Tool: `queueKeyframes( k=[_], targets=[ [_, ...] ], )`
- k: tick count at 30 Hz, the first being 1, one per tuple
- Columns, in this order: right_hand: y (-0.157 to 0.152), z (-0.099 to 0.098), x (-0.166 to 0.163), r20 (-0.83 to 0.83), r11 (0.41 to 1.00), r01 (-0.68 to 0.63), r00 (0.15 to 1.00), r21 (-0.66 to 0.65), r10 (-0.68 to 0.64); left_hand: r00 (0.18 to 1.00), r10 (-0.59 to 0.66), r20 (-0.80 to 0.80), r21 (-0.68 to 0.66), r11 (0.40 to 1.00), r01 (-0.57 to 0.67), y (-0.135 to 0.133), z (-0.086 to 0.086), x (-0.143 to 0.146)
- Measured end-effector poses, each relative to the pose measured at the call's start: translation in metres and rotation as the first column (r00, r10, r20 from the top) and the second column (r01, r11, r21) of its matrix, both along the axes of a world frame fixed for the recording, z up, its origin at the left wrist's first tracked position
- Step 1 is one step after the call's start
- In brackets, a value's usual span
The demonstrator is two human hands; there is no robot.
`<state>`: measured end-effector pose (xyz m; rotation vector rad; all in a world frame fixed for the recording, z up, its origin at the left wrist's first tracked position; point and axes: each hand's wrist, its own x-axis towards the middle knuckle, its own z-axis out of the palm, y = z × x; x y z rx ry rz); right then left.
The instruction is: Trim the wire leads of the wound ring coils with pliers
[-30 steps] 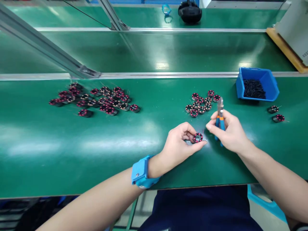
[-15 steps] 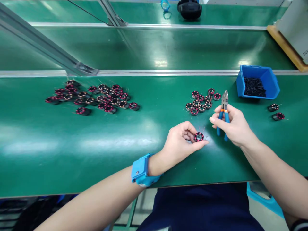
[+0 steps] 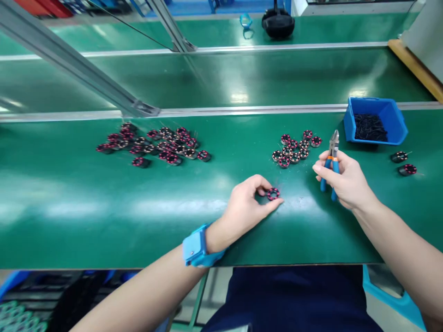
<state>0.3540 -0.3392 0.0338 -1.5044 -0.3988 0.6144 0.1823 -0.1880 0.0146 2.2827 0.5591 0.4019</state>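
Note:
Between the thumb and fingers of my left hand (image 3: 247, 200) is a small ring-shaped motor stator (image 3: 273, 193), dark with pink-red windings and thin wire ends. A blue wrist strap (image 3: 199, 246) circles that wrist. My right hand (image 3: 351, 180) grips diagonal cutters (image 3: 333, 161) with blue and orange handles, their jaws pointing away from me. Just beyond my hands lies a small group of similar stators (image 3: 294, 148), some pink, some copper-coloured. A larger heap of stators (image 3: 162, 144), with wires sticking out, sits further left.
A blue bin (image 3: 398, 129) holding black slender pieces (image 3: 370, 127) stands at the back right. Two stators (image 3: 407, 169) lie in front of it. A metal rail (image 3: 249, 109) runs along the bench's back, with a slanted metal post (image 3: 104, 83) at left.
My left hand has moved left with the stator, away from the cutters. My right hand still holds the cutters. The whole view has shifted slightly.

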Motion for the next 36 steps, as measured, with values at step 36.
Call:
queueKeyframes(
  k=[36],
  targets=[
    [-0.009, 0.006, -0.007, -0.031, 0.942, -0.328, 0.945, -0.073, 0.327, 0.986, -0.144, -0.079, 0.126, 0.980, 0.153, 0.028, 0.016, 0.008]
  ],
)
